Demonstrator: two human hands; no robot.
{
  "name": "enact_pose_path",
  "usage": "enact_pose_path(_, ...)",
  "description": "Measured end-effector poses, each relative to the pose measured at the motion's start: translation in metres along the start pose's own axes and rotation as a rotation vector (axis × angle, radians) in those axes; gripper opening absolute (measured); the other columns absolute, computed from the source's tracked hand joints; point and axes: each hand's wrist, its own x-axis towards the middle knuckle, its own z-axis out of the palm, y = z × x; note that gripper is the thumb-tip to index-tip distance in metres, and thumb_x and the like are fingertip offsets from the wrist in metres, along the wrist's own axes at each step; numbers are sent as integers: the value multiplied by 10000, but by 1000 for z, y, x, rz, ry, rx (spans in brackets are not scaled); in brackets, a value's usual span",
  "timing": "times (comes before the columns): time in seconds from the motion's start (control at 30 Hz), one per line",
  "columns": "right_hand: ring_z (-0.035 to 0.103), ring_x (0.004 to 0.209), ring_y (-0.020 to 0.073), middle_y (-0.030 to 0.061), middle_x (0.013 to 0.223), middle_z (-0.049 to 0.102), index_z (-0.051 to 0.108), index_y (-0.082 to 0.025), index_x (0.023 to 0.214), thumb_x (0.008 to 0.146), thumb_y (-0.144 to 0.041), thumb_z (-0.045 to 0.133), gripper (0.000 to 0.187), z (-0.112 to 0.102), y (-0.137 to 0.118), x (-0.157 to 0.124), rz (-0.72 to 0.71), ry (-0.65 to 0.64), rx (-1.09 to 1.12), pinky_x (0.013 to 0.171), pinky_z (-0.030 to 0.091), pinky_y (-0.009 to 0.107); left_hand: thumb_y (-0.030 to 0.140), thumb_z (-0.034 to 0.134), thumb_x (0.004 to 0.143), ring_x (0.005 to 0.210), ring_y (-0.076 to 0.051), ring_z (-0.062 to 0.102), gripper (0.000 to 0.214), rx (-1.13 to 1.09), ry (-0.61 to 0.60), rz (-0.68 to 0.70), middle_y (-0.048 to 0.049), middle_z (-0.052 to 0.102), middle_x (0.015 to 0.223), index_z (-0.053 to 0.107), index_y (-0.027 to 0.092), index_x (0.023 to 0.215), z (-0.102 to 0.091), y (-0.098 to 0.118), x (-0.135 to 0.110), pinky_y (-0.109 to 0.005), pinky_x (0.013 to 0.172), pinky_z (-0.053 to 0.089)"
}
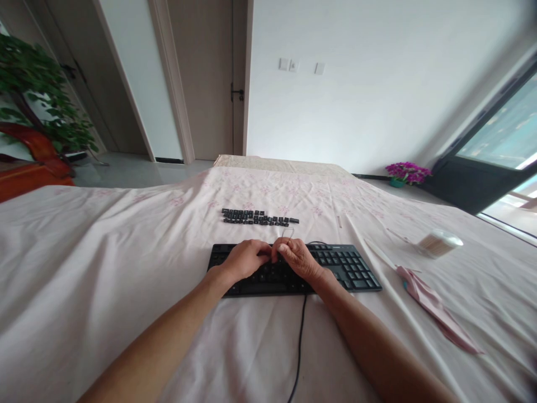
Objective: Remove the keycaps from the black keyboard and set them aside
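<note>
A black keyboard [350, 268] lies on the cloth in front of me, and several keycaps are off its left and middle parts. My right hand [296, 257] is closed over its middle. From that fist a thin wire loop, which looks like a wire keycap puller [288, 232], sticks up. My left hand [248, 258] rests over the keyboard's left half, its fingers curled together close to the right fingertips; whatever they pinch is hidden. Beyond the keyboard, loose black keycaps [243, 215] lie in uneven rows.
A pink floral cloth [168, 246] covers the table. At right are a clear tub of cotton swabs [440, 243], a few loose swabs [339, 221] and a folded pink cloth [436, 308]. The keyboard's cable [301, 341] runs toward me.
</note>
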Motion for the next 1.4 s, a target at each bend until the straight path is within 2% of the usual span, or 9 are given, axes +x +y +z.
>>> enact_pose_path(0.3, 518, 571, 108, 12, 629, 581, 610, -156, 669, 939, -522, 322, 538, 0, -3, -3, 25, 31, 27, 638, 412, 229, 264, 553, 764, 762, -157, 623, 140, 42, -34, -1, 31, 699, 780, 691, 243, 775, 3, 2, 8, -212, 661, 394)
enact_pose_path(0.43, 514, 573, 116, 24, 643, 577, 610, -153, 677, 923, -555, 323, 552, 0, -4, -5, 20, 93, 32, 610, 419, 234, 317, 578, 761, 757, -164, 615, 138, 50, -9, -4, 28, 691, 776, 692, 246, 792, 7, 3, 8, -218, 645, 388)
enact_pose_path(0.6, 511, 563, 120, 27, 636, 574, 610, -159, 671, 930, -545, 308, 554, 1, -5, -6, 18, 136, 6, 596, 424, 239, 306, 615, 753, 728, -162, 601, 94, 54, 70, 52, 37, 668, 755, 696, 264, 776, 12, 3, 7, -228, 637, 379)
enact_pose_path(0.8, 496, 537, 113, 21, 611, 565, 617, -162, 661, 930, -551, 299, 570, 2, -7, -8, 22, 175, -21, 570, 411, 230, 318, 650, 743, 733, -165, 588, 83, 77, 110, 62, 35, 660, 751, 699, 266, 785, 15, 1, 7, -236, 650, 374)
enact_pose_path(1.0, 445, 450, 96, -10, 515, 504, 613, -171, 626, 957, -444, 305, 529, 2, -11, -9, 78, 303, -18, 502, 372, 216, 335, 605, 782, 756, -165, 593, 118, 25, 90, 85, 30, 662, 797, 689, 262, 821, 15, 2, 6, -235, 659, 384)
enact_pose_path(1.23, 502, 535, 121, 18, 621, 578, 677, -173, 719, 947, -450, 327, 501, 2, -9, -8, 32, 314, -37, 584, 421, 238, 329, 557, 811, 759, -168, 598, 141, 2, 137, 5, 13, 673, 817, 653, 228, 830, 16, 4, 7, -237, 658, 403)
enact_pose_path(1.4, 521, 541, 131, 16, 636, 580, 691, -180, 796, 949, -429, 333, 462, 3, -6, -9, 66, 445, -24, 577, 428, 251, 233, 572, 784, 804, -159, 619, 169, -112, 170, -1, 25, 679, 850, 626, 255, 943, 15, 5, 5, -239, 720, 436)
